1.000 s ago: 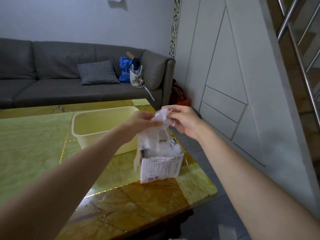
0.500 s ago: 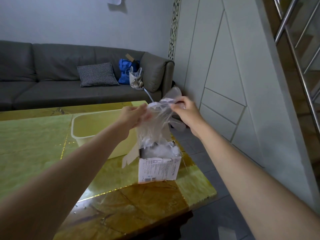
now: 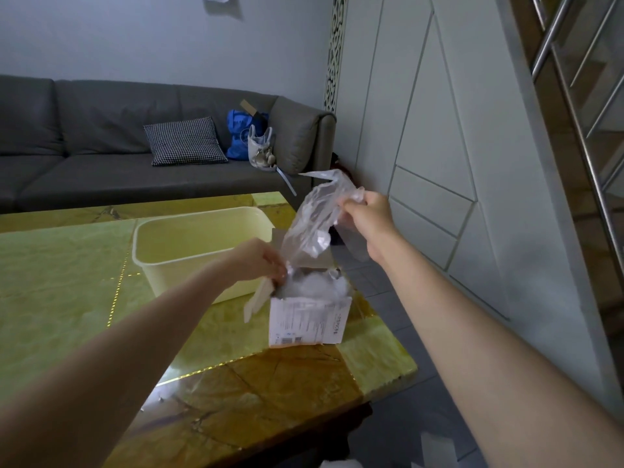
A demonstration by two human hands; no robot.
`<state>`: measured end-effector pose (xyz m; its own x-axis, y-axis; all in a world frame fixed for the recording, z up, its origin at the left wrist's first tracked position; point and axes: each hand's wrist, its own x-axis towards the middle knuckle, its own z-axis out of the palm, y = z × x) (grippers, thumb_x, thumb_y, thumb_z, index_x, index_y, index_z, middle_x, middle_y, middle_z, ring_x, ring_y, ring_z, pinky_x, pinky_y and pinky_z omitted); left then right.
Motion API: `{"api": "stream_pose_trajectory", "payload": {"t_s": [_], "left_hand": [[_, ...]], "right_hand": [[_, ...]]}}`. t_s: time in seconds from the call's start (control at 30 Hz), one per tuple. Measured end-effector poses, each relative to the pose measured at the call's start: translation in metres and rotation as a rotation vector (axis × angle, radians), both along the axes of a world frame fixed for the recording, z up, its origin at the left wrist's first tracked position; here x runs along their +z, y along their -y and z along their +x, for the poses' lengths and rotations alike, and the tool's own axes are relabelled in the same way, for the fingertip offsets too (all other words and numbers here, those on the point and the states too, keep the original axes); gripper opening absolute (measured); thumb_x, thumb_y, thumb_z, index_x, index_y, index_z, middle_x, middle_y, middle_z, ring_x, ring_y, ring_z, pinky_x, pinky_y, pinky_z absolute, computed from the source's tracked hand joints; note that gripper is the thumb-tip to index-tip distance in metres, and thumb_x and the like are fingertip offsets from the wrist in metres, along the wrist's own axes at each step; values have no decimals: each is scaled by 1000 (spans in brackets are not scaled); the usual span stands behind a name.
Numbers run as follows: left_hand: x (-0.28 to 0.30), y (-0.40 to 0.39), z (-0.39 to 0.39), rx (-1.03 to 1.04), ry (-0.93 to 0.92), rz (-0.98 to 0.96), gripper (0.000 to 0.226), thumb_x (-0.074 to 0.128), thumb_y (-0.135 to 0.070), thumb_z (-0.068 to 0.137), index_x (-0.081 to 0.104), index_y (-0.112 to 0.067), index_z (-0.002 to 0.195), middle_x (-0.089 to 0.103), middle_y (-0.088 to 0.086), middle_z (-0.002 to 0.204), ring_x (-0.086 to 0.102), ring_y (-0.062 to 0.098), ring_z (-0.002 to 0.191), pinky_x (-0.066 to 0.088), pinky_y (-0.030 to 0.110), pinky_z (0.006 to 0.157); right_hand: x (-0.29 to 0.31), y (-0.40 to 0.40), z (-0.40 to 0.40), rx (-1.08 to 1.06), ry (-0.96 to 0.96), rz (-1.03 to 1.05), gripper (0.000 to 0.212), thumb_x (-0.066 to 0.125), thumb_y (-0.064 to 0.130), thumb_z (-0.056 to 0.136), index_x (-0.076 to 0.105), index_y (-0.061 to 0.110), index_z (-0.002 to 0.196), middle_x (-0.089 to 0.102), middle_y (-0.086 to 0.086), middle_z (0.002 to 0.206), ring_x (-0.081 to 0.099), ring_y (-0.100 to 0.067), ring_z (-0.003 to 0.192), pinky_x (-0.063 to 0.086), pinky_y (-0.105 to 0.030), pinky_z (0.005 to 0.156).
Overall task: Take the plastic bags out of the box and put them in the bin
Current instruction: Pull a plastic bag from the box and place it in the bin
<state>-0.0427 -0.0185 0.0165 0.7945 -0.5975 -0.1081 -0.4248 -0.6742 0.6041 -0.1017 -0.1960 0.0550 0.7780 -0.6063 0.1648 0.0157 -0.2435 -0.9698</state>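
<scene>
A small white cardboard box (image 3: 309,320) stands open near the right edge of the table, stuffed with clear plastic bags (image 3: 314,285). My right hand (image 3: 368,216) grips one clear plastic bag (image 3: 315,219) by its top and holds it in the air above the box. My left hand (image 3: 260,261) is at the box's left top edge, its fingertips pinching the plastic inside. A pale yellow bin (image 3: 199,246) stands on the table just left of and behind the box, its inside bare.
The glossy green and gold table (image 3: 67,282) ends just right of the box, with tiled floor beyond. A grey sofa (image 3: 101,146) with a checked cushion and bags runs along the back. White wall panels and a stair rail are on the right.
My right hand has pulled the bag up and to the right, free of the box. My left hand let go of that bag and dropped to the box's opening.
</scene>
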Motion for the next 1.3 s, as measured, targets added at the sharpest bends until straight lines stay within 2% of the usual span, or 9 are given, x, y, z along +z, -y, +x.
{"api": "stream_pose_trajectory", "payload": {"t_s": [0.13,0.3,0.5,0.67,0.77,0.9,1.07,1.23,1.3], "left_hand": [[-11,2,7,-9,92,127,18,60,-18,87,72,-9,98,70,7,99,63,21,92,47,29,83],[11,15,1,196,-332,-500,38,43,-40,96,58,-9,111,61,7,110,59,24,100,48,30,82],[19,11,1,34,-239,-419,32,68,-28,80,63,-8,106,66,4,97,62,17,87,51,27,79],[31,3,8,325,-180,-683,24,57,-24,91,62,-13,70,63,0,64,55,9,60,46,17,62],[38,-2,10,305,-29,-531,29,56,-28,91,63,-9,69,58,0,58,51,3,44,42,13,48],[49,-3,12,210,161,-388,39,60,-35,87,61,-10,57,49,1,49,40,7,44,34,25,54],[69,1,0,85,78,-372,44,59,-48,82,62,-5,75,44,4,64,38,13,59,28,25,56],[60,-29,9,8,-133,-299,12,71,-23,78,68,-17,88,67,9,102,59,29,99,47,37,87],[58,-38,14,90,-91,-267,3,70,-15,79,69,-18,78,65,8,90,56,23,81,45,29,71]], "right_hand": [[-14,15,-8,-58,-41,147,15,54,9,93,57,14,79,63,-4,77,61,-15,68,53,-28,72],[-18,11,-11,94,-61,306,16,56,8,93,58,16,79,64,2,62,60,-8,54,51,-26,59],[-6,6,-12,176,-9,423,15,55,6,93,59,13,81,58,-1,66,56,-10,57,53,-25,59],[-17,7,-14,229,-220,33,8,64,10,88,62,14,95,64,-3,87,61,-15,77,51,-22,65],[-13,2,-9,94,-376,-435,46,67,16,85,48,12,126,54,-9,119,53,-21,103,43,-27,82],[22,-20,-4,249,-156,-804,68,73,31,80,40,20,138,36,-8,143,32,-27,132,30,-39,109],[40,-49,5,397,-142,-972,22,67,14,83,63,10,104,64,-2,90,61,-16,85,50,-32,75],[49,-48,12,288,24,-591,6,63,12,89,63,9,83,61,0,61,54,-8,44,44,-14,46],[53,-47,14,287,33,-453,8,62,10,90,64,7,83,59,-3,59,51,-10,43,36,-11,38]]}}
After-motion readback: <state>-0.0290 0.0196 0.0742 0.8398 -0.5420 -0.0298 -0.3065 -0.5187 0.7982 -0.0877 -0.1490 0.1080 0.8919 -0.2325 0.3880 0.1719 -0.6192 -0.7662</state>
